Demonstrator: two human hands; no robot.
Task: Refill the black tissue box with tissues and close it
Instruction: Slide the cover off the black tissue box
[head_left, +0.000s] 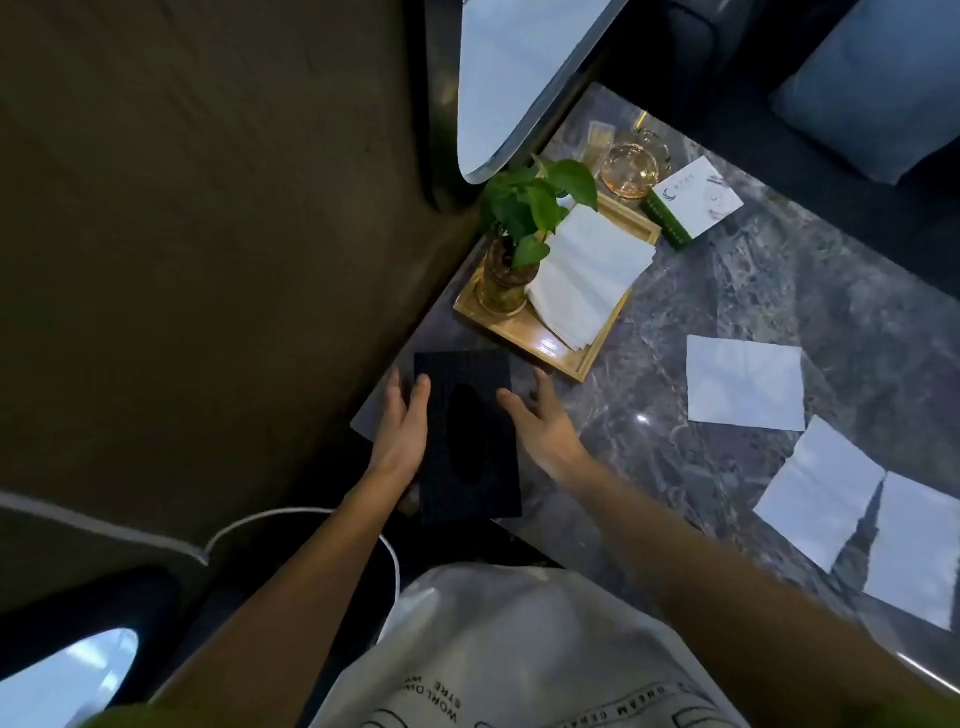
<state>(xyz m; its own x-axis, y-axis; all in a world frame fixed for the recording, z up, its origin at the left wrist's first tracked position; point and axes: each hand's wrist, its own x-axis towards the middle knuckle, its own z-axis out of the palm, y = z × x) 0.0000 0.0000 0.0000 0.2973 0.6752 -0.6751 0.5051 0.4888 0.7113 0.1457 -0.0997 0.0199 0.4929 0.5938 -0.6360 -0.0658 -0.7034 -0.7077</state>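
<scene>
The black tissue box (467, 488) stands at the near left corner of the dark marble table (727, 312), its oval slot facing up and dark inside. My left hand (402, 426) rests against the box's left side, thumb on the top. On the box's right side is my right hand (540, 421), fingers spread, thumb touching the top edge. A stack of white tissues (589, 275) lies on a wooden tray (545, 343) just behind the box.
On the tray's left stands a potted green plant (524, 218) in a glass vase. Behind the tray sit a glass ashtray (631, 166) and a green and white packet (691, 202). The table's right part shows pale window reflections (743, 382).
</scene>
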